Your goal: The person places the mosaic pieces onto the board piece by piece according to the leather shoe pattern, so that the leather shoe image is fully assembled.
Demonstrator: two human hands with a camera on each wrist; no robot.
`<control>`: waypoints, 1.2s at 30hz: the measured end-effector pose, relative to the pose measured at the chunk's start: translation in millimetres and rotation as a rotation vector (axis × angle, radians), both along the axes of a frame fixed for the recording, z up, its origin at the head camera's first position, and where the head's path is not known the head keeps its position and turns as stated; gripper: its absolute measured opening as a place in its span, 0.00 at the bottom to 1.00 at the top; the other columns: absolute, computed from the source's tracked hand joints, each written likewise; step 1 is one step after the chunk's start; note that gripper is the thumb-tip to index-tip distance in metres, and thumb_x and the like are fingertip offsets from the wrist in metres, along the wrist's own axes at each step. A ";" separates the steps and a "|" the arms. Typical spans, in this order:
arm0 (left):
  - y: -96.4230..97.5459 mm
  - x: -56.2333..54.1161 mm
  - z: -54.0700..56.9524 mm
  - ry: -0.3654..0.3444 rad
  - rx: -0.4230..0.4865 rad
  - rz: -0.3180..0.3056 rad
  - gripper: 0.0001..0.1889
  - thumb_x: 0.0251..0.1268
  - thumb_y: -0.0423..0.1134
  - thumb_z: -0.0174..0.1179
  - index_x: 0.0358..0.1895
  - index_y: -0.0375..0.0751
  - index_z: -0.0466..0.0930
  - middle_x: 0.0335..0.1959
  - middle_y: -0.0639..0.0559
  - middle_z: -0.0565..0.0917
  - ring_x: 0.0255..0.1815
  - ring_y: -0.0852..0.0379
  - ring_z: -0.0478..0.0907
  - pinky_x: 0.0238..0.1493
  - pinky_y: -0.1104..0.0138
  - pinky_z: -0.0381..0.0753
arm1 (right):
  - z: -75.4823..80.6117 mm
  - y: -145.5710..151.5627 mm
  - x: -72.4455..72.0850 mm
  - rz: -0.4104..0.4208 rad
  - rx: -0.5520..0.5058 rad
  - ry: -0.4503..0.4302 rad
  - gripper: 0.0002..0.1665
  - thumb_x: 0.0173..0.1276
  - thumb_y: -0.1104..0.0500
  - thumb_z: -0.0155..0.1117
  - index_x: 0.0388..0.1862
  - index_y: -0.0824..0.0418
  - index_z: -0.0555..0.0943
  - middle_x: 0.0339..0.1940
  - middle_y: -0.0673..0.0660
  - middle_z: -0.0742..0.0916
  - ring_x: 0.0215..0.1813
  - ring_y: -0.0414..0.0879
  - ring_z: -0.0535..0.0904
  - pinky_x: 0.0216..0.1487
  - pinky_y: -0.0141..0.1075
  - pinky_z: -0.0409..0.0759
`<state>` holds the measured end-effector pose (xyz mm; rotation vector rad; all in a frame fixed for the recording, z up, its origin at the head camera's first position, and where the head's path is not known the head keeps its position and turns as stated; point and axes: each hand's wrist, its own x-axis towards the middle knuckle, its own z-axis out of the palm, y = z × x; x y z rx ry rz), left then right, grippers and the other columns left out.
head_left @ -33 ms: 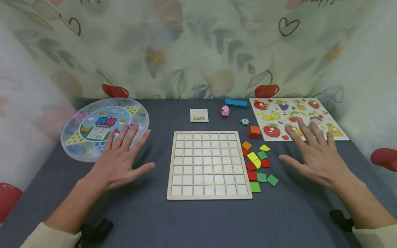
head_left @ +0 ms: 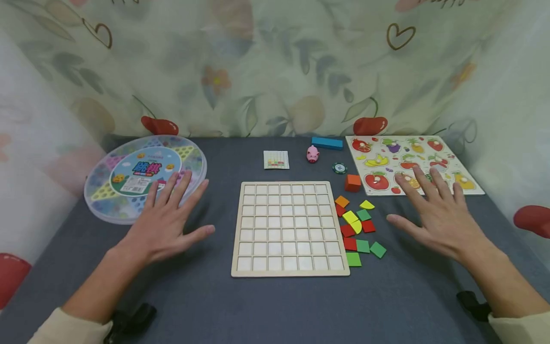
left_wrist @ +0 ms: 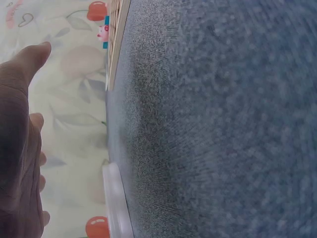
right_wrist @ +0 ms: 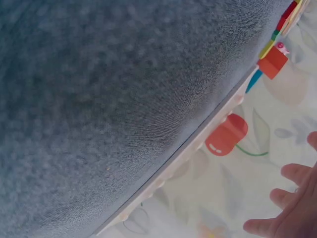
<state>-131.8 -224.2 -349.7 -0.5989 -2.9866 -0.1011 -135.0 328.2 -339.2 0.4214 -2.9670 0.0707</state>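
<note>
My left hand [head_left: 161, 229] is held above the table with fingers spread, its fingertips over the near edge of a round, clear-lidded Chinese checkers box [head_left: 103, 192]. On the other side my right hand [head_left: 438, 220] hovers likewise, spread fingers in front of a fruit puzzle board [head_left: 358, 157]. Both hands hold nothing; the wrist views show gaps between them and the tabletop. Between them lies a wooden grid board [head_left: 290, 235] with bare square cells. Along its right edge lie several coloured tiles [head_left: 368, 226], red, green, yellow and orange, some square, some rounded.
Behind the grid board are a small pattern card [head_left: 276, 160], a pink pig figure [head_left: 312, 154], a blue bar [head_left: 327, 143], a poker chip [head_left: 339, 168] and an orange-red cube [head_left: 353, 183]. A printed curtain [head_left: 266, 71] hangs behind the dark table [head_left: 275, 308].
</note>
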 end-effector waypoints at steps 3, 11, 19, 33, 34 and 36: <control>-0.5 0.5 -0.8 -0.004 0.008 -0.003 0.52 0.68 0.74 0.50 0.86 0.57 0.38 0.87 0.41 0.38 0.86 0.34 0.37 0.78 0.33 0.36 | -1.0 -0.2 0.0 0.005 -0.002 -0.001 0.62 0.66 0.29 0.62 0.88 0.47 0.44 0.86 0.67 0.50 0.85 0.70 0.37 0.75 0.76 0.33; 0.8 2.1 -1.5 -0.002 0.022 -0.007 0.52 0.68 0.74 0.51 0.86 0.57 0.38 0.87 0.41 0.39 0.86 0.34 0.38 0.78 0.33 0.36 | -2.9 0.2 0.1 0.005 -0.032 -0.023 0.61 0.66 0.31 0.63 0.88 0.47 0.43 0.86 0.68 0.50 0.84 0.71 0.39 0.75 0.76 0.34; 5.2 0.3 -1.0 -0.081 0.056 0.023 0.53 0.68 0.75 0.49 0.86 0.56 0.36 0.87 0.40 0.38 0.86 0.34 0.36 0.78 0.32 0.38 | 0.5 0.5 -5.4 0.006 -0.105 -0.065 0.59 0.68 0.32 0.64 0.88 0.48 0.47 0.85 0.69 0.54 0.82 0.72 0.46 0.74 0.76 0.45; 30.2 -11.7 -5.9 -0.490 0.667 -0.041 0.38 0.79 0.57 0.52 0.85 0.52 0.50 0.86 0.45 0.51 0.86 0.40 0.46 0.79 0.36 0.47 | 2.2 -10.3 -35.6 0.076 -0.284 -0.297 0.31 0.72 0.51 0.70 0.69 0.63 0.77 0.57 0.64 0.86 0.54 0.59 0.85 0.55 0.58 0.83; 31.9 -12.4 -7.8 -0.496 0.681 -0.038 0.38 0.79 0.56 0.53 0.84 0.53 0.52 0.85 0.45 0.53 0.86 0.40 0.47 0.79 0.36 0.48 | 1.5 -12.4 -37.6 0.089 -0.285 -0.304 0.29 0.72 0.52 0.70 0.67 0.62 0.79 0.54 0.63 0.87 0.53 0.58 0.85 0.55 0.57 0.83; 33.7 -14.0 -11.6 -0.498 0.697 -0.032 0.37 0.77 0.55 0.56 0.83 0.52 0.55 0.84 0.45 0.56 0.85 0.40 0.49 0.79 0.37 0.49 | 0.5 -16.7 -41.2 0.107 -0.279 -0.315 0.27 0.72 0.54 0.70 0.66 0.61 0.80 0.53 0.61 0.88 0.52 0.56 0.85 0.54 0.56 0.83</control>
